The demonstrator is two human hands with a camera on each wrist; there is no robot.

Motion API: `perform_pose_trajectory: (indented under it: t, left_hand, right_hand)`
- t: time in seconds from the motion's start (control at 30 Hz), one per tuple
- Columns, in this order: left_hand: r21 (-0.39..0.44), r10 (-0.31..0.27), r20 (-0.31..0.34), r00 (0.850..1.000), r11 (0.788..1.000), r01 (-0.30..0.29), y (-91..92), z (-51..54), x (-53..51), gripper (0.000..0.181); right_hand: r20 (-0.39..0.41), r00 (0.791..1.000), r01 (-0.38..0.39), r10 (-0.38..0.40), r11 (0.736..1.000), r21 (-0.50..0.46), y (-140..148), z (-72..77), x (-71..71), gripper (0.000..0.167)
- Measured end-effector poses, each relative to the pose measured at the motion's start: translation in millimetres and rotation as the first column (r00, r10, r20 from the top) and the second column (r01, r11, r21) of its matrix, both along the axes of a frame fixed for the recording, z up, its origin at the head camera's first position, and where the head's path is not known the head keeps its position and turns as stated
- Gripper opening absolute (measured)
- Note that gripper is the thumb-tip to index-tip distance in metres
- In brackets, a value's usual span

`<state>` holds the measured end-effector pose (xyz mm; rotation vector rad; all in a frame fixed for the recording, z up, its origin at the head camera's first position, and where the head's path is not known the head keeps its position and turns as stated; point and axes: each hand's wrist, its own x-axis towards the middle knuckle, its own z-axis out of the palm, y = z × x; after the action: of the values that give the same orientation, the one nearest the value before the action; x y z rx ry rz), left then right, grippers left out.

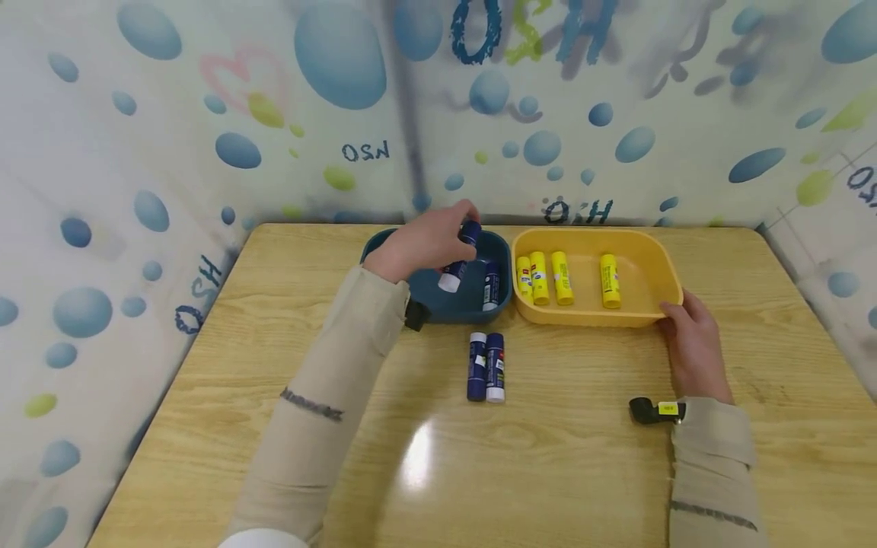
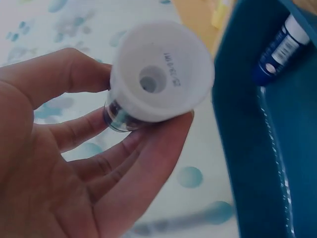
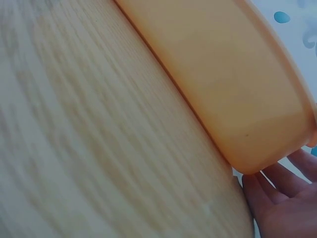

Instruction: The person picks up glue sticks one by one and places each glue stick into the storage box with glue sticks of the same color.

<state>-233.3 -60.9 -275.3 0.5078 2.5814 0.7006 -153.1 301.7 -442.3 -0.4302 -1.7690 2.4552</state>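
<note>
Head view, principal item: one dark blue tube (image 1: 455,269) with a white end, glue-stick type, tilted over the blue bin (image 1: 452,316), its white end low toward the person. Left hand (image 1: 428,243): thumb and fingers pinch the tube round its body; the left wrist view shows the hollow white end protruding past the grip. Right hand (image 1: 697,342): well apart from the left, thumb and fingers on the near right corner of the yellow bin (image 1: 589,315). Handling, by judgement: light, stiff plastic, smooth and apt to roll or twist in the fingers, hardly fragile; best taken mid-barrel, across the round, with both ends free. Like items: one blue tube (image 1: 491,286) inside the blue bin, by its right wall; two blue tubes (image 1: 486,358) side by side on the table (image 1: 548,464), in front of the bins, laid in opposite directions. Yellow tubes (image 1: 561,278): four, inside the yellow bin, three toward its left end, one set apart to the right. Edges: raised rims on both bins, the two nearly meeting between them; patterned wall (image 1: 425,164) just behind, limiting reach that way. Room for moving: upward over the rims, and across the broad near side of the table.
</note>
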Motion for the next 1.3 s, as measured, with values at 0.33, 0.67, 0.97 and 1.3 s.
perform_pose_trajectory:
  t: [0.33,0.67,0.97,1.3]
  left_hand:
    - [-0.023,0.075,0.033,0.997,0.997,-0.074,-0.9,-16.5,-24.9,0.046]
    - [-0.172,0.107,0.043,0.993,0.98,-0.098,13.9,-35.4,-32.3,0.043]
    - [-0.248,0.152,-0.022,0.988,0.957,-0.152,20.8,-53.2,-35.7,0.042]
    - [-0.202,0.147,0.092,0.985,0.971,-0.126,32.5,-66.6,-40.2,0.05]
  right_hand:
    - [0.038,0.999,0.005,-0.006,0.999,0.041,0.5,0.5,-0.2,0.054]
    - [0.049,0.999,-0.009,0.005,0.997,0.071,0.6,0.4,0.9,0.055]
    - [0.06,0.998,-0.007,0.003,0.998,0.059,-1.0,0.3,-0.4,0.055]
    - [0.029,1.0,0.009,-0.011,0.999,0.048,-0.2,-0.9,0.7,0.054]
